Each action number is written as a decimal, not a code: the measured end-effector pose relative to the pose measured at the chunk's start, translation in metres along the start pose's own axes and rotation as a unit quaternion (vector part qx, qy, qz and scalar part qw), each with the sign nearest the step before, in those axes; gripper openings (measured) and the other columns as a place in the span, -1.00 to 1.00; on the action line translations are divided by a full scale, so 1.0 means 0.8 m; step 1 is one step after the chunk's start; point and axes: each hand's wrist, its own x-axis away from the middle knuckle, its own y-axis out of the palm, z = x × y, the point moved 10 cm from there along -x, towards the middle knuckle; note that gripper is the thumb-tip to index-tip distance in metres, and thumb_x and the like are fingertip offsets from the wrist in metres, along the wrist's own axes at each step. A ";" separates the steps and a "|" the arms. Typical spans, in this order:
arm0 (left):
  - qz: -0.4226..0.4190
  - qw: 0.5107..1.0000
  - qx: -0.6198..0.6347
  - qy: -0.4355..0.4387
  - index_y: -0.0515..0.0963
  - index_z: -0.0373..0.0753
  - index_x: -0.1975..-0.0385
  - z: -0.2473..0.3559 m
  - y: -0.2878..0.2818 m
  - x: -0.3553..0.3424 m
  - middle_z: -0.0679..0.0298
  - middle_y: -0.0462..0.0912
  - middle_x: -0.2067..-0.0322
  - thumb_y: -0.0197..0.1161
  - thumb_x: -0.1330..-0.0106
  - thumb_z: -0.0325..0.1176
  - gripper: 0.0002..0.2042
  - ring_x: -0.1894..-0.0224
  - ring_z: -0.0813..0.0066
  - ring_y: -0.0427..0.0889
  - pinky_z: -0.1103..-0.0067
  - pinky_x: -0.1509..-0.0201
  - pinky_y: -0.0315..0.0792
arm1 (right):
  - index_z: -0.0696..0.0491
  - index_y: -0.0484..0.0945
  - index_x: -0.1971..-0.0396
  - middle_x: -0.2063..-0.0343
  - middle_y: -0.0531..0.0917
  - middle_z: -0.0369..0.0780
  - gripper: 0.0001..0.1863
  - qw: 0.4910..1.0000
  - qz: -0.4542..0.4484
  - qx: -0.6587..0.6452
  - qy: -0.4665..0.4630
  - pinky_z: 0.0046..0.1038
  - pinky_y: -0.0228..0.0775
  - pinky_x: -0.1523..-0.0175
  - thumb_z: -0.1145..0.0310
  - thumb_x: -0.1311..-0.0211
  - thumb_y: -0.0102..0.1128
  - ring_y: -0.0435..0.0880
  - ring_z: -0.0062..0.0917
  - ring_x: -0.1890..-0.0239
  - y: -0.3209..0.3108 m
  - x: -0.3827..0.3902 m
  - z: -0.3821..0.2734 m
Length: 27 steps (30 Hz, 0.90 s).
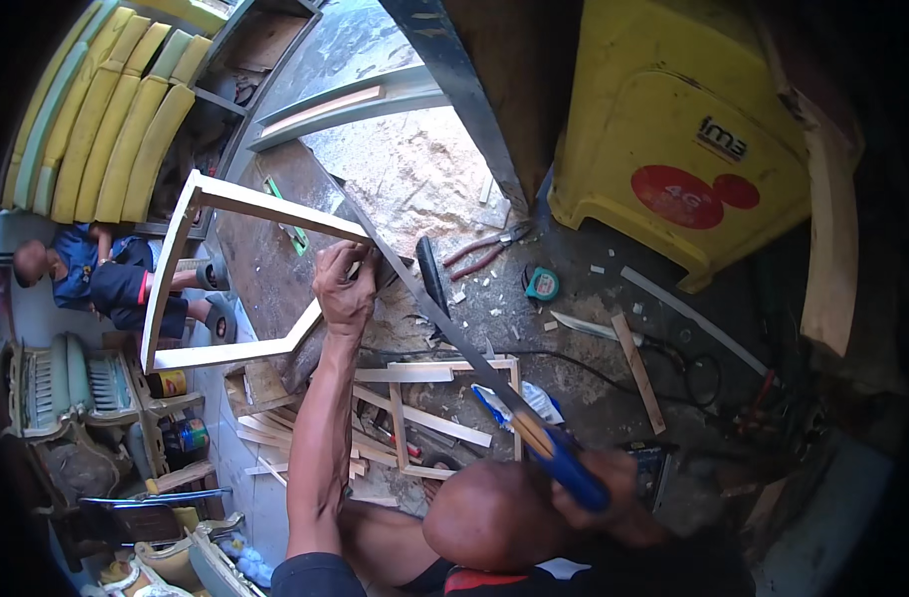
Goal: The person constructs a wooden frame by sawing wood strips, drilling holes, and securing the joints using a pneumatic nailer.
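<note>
Pale wooden angular frame (280, 211), pinched at its end by my left hand (343, 284) over the brown wooden board (260, 284), could rock, letting the blue-handled steel saw (479, 366) clasped in my right hand (618, 488) skid towards those knuckles

"Where are the hands?"

"Mid-frame, the left hand (343, 296) grasps an angled wooden frame (225, 353); at lower right of centre, the right hand (618, 490) holds a saw (459, 339) by its blue handle, its blade slanting up and left past the wood's end."

"And around them?"

"Pliers (474, 261) and a tape measure (542, 285) right of centre, yellow plastic chair (599, 149) upper right, another person (76, 274) far left."
</note>
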 end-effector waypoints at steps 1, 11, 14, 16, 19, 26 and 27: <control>0.003 1.000 0.000 -0.001 0.70 -0.28 0.35 0.004 -0.001 0.003 0.17 0.73 0.26 0.49 -0.13 -0.47 -0.88 0.15 0.21 0.66 0.38 0.00 0.50 | 0.13 0.69 0.38 0.57 0.70 -0.18 -0.77 0.999 0.024 -0.002 -0.021 -0.33 0.59 0.38 0.31 0.01 0.41 0.75 -0.31 0.55 -0.008 0.006 -0.002; -0.002 1.000 -0.006 0.015 0.69 -0.30 0.37 0.001 0.003 -0.008 0.19 0.72 0.26 0.48 -0.13 -0.48 -0.88 0.15 0.20 0.66 0.38 0.01 0.49 | 0.11 0.69 0.26 0.63 0.64 -0.10 -0.68 0.997 0.058 -0.019 -0.044 -0.30 0.53 0.48 0.31 0.04 0.46 0.72 -0.26 0.60 0.005 -0.022 0.001; 0.000 1.000 -0.014 0.024 0.69 -0.30 0.37 0.000 -0.006 -0.010 0.20 0.73 0.26 0.48 -0.13 -0.47 -0.88 0.16 0.21 0.66 0.38 0.02 0.50 | 0.12 0.68 0.23 0.62 0.65 -0.10 -0.66 0.998 0.035 -0.045 -0.028 -0.29 0.56 0.46 0.31 0.05 0.46 0.72 -0.23 0.59 -0.010 -0.010 -0.002; -0.001 1.000 -0.002 0.010 0.69 -0.30 0.38 -0.004 0.001 -0.005 0.21 0.73 0.26 0.48 -0.15 -0.47 -0.88 0.18 0.23 0.66 0.40 0.04 0.51 | 0.10 0.66 0.34 0.63 0.65 -0.14 -0.75 0.998 0.039 -0.036 0.018 -0.30 0.54 0.46 0.33 0.03 0.44 0.72 -0.27 0.60 0.015 -0.063 0.000; -0.008 1.000 -0.004 -0.006 0.69 -0.30 0.38 -0.006 0.004 -0.011 0.22 0.72 0.27 0.48 -0.16 -0.46 -0.89 0.19 0.24 0.66 0.40 0.05 0.51 | 0.10 0.65 0.40 0.62 0.65 -0.15 -0.79 0.996 0.029 -0.029 0.073 -0.31 0.53 0.46 0.34 0.02 0.44 0.71 -0.28 0.60 0.042 -0.096 0.036; 0.000 1.000 0.000 0.000 0.70 -0.29 0.37 -0.009 -0.003 0.000 0.22 0.72 0.28 0.50 -0.15 -0.46 -0.88 0.21 0.25 0.66 0.41 0.07 0.51 | 0.13 0.58 0.51 0.66 0.57 -0.12 -0.79 0.992 0.096 0.054 0.056 -0.30 0.46 0.51 0.36 0.07 0.41 0.66 -0.26 0.65 -0.027 0.021 0.058; 0.004 1.000 0.006 0.003 0.70 -0.29 0.37 -0.003 -0.002 -0.005 0.22 0.72 0.28 0.50 -0.15 -0.47 -0.89 0.21 0.25 0.65 0.40 0.07 0.51 | 0.13 0.57 0.53 0.67 0.55 -0.13 -0.79 0.991 0.100 0.068 0.049 -0.30 0.46 0.52 0.36 0.09 0.41 0.65 -0.25 0.66 -0.034 0.023 0.060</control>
